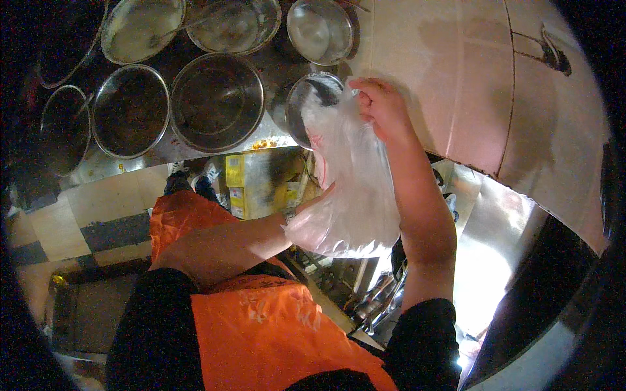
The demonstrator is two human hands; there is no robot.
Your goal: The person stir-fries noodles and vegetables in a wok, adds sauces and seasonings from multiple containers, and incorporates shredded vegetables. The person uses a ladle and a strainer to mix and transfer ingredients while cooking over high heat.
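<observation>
A translucent white plastic bag (pixel 357 181) with red markings hangs in front of me, its lower part bulging out. My right hand (pixel 384 107) is closed around the gathered top of the bag. From the left my other arm reaches across to the bag's side. Only the edge of my left hand (pixel 320 198) shows there; the fingers are hidden by the plastic, so I cannot tell whether they hold it. Just behind the bag's upper part, a round metal bowl (pixel 296 110) stands at the counter's edge, partly covered by the bag.
Several round metal basins (pixel 217 100) stand on the metal counter (pixel 276 132). A broad tan panel (pixel 440 88) with a seam lies to the right. Yellow-and-white boxes (pixel 234 171) sit below the counter. An orange apron (pixel 264 332) covers my front. Bright metal surfaces (pixel 489 234) are at lower right.
</observation>
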